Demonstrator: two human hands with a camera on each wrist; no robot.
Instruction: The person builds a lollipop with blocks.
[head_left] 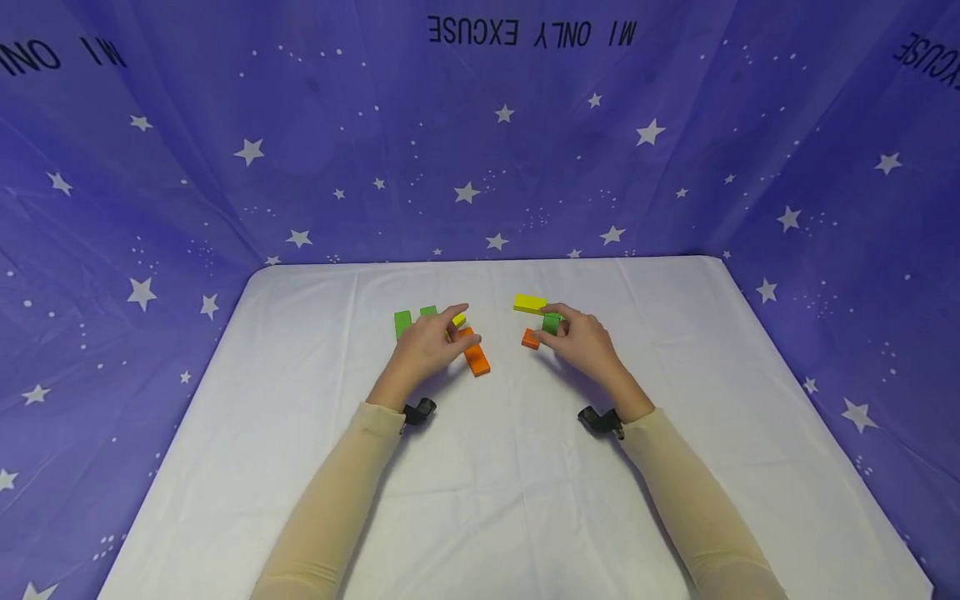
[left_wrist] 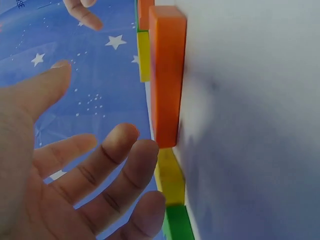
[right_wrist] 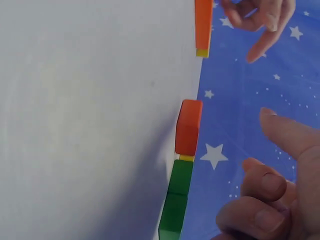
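My left hand (head_left: pixel 429 343) hovers over the blocks at left with thumb and fingers apart and nothing between them. By its thumb lies a long orange block (head_left: pixel 477 361); a yellow block (head_left: pixel 459 321) shows behind the fingers. Two green blocks (head_left: pixel 402 323) are partly covered by that hand. My right hand (head_left: pixel 585 340) is above the right cluster, fingers loosely bent and holding nothing. Close to it are a green block (head_left: pixel 552 323), a small orange block (head_left: pixel 531 339) and a yellow block (head_left: pixel 529 303). The right wrist view shows two green pieces (right_wrist: pixel 179 177) in line behind the orange one.
A white cloth covers the table (head_left: pixel 495 483). Behind and at both sides hangs a purple star-patterned curtain (head_left: pixel 465 150). Black wrist cameras (head_left: pixel 598 421) sit on both wrists. A strip of white cloth separates the two block clusters.
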